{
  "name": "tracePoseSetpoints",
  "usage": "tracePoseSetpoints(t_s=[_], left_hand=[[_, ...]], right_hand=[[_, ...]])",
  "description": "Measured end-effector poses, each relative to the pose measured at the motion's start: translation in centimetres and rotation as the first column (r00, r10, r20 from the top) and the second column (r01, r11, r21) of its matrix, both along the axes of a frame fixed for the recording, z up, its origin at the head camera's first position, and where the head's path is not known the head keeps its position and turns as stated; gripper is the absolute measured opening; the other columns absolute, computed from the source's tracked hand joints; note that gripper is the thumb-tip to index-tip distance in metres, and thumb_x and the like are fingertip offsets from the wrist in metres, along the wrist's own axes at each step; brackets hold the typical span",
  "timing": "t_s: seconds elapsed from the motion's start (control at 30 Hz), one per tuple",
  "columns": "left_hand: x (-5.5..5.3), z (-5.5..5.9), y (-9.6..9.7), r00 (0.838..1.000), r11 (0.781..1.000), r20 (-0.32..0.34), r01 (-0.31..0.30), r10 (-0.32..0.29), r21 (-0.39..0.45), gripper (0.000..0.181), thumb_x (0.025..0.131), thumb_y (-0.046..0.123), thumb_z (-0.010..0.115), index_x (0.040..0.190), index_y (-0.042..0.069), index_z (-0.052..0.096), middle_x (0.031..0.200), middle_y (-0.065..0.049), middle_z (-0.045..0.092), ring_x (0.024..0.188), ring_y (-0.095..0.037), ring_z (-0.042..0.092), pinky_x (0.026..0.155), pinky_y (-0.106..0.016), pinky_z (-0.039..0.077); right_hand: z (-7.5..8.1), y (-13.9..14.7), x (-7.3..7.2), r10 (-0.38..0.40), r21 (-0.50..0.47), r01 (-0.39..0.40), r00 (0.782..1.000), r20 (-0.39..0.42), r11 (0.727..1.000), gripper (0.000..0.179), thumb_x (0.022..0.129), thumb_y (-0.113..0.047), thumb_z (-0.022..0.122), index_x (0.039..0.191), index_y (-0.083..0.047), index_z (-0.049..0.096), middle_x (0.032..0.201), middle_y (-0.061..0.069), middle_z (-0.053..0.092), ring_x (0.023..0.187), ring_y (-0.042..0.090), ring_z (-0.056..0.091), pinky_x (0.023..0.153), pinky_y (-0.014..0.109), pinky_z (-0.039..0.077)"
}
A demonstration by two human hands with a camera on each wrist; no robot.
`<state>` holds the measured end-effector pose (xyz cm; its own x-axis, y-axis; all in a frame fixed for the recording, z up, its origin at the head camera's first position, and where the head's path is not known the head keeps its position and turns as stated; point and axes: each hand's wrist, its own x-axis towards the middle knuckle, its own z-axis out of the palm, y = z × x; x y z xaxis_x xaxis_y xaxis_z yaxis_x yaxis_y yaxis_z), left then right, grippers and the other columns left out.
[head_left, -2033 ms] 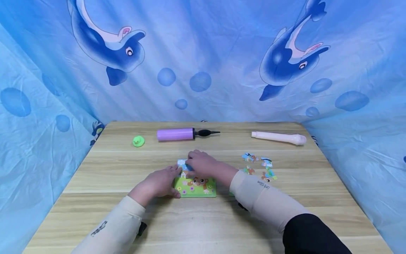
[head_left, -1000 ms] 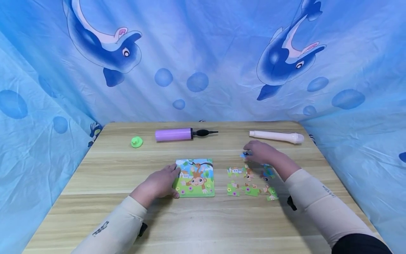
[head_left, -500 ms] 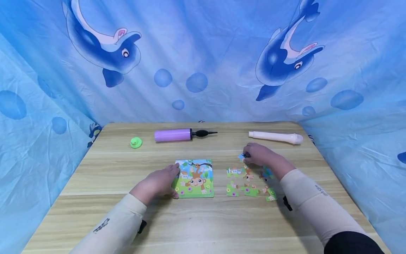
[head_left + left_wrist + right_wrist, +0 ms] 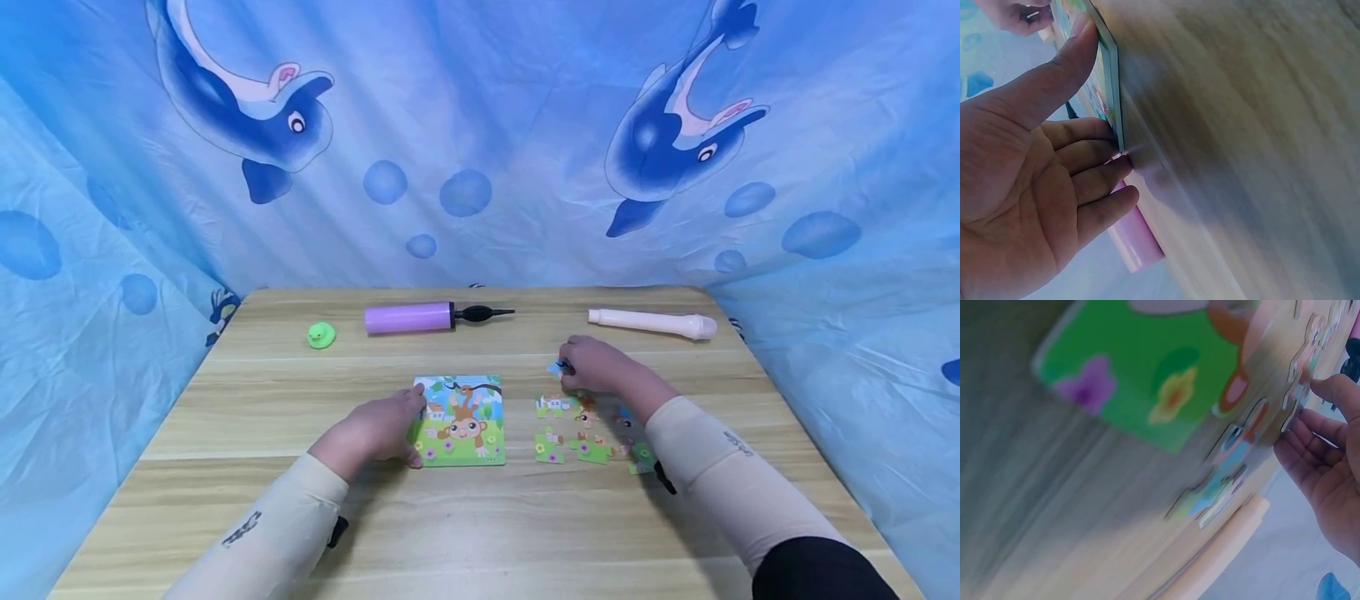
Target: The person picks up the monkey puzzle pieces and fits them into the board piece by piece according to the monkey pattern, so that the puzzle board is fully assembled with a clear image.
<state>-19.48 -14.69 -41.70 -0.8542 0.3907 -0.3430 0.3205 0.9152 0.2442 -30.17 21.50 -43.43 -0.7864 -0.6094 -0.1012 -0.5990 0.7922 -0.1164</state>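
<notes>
- Head: the left hand (image 4: 377,427) touches the picture board (image 4: 471,429) on the table (image 4: 450,533); the right hand (image 4: 600,365) pinches a puzzle piece (image 4: 555,368) beyond other pieces (image 4: 553,407).
- Left wrist: fingers loosely extended at the board's edge, thumb on top.
- Right wrist: thumb and fingertips grip the piece.

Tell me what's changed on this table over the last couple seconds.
The right hand moved right from over the picture board to the loose puzzle pieces, took hold of a blue piece and drew it left. The left hand stays at the board's left edge; green duck, purple pump and pale microphone haven't moved.
</notes>
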Motion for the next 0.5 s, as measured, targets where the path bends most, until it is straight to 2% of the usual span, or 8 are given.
tracePoseSetpoints(t_s=[0.27,0.5], left_hand=[[-0.1,0.0,0.1,1.0,1.0,0.01,-0.004,0.004,0.001,0.105,0.069,0.035,0.087,0.152,0.001,0.031,0.162,-0.018,0.021,0.147,-0.038,0.026,0.116,-0.054,0.03],[-0.1,0.1,0.1,1.0,1.0,0.012,-0.008,0.008,-0.013,0.106,0.069,0.036,0.087,0.152,0.001,0.031,0.162,-0.018,0.021,0.146,-0.038,0.028,0.115,-0.054,0.032]], right_hand=[[0.2,-1.9,0.0,0.03,-0.014,-0.03,0.999,0.015,0.999,0.015,0.088,-0.021,0.06,0.08,-0.009,0.055,0.079,0.001,0.043,0.068,0.015,0.036,0.06,0.029,0.032],[1.4,-5.9,0.4,0.08,-0.047,-0.081,0.997,-0.016,0.996,0.015,0.088,-0.024,0.061,0.087,-0.01,0.059,0.081,0.0,0.046,0.071,0.015,0.041,0.062,0.029,0.036]])
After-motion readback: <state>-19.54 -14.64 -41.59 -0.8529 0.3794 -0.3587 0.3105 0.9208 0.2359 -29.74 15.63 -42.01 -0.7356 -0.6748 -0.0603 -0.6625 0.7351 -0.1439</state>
